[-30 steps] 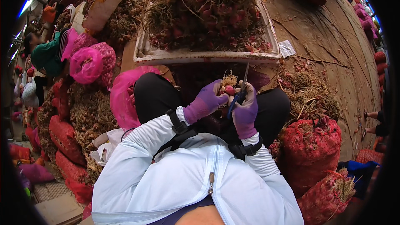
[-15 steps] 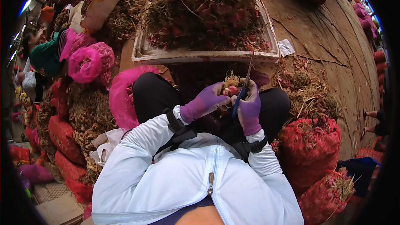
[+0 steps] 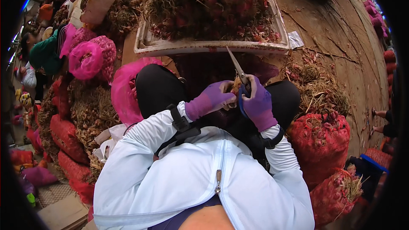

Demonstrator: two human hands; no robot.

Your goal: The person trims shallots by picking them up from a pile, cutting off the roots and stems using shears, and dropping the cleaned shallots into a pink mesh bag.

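Note:
My left hand (image 3: 211, 100), in a purple glove, is closed around a small bunch of shallots (image 3: 235, 85) above my lap. Only a bit of dry root and skin shows; the fingers hide the rest. Close beside it, my right hand (image 3: 259, 104), gloved the same way, grips a pair of scissors (image 3: 237, 65) by the blue handles. The blades point up and left toward the tray, and seem closed together. Ahead of both hands, a white foam tray (image 3: 204, 50) bears a large heap of shallots (image 3: 206, 10) with dried stalks.
Red net sacks of shallots (image 3: 320, 145) stand at my right, beside a pile of dry trimmings (image 3: 319, 83). A pink net bag (image 3: 128, 89) sits by my left knee. Further left are more sacks (image 3: 69, 138) and a person in green (image 3: 44, 53). White scrap (image 3: 295, 39) lies right of the tray.
The scissors have tilted from upright to pointing up and left as my right hand turned. The red shallot bulbs that showed between my hands are now mostly covered.

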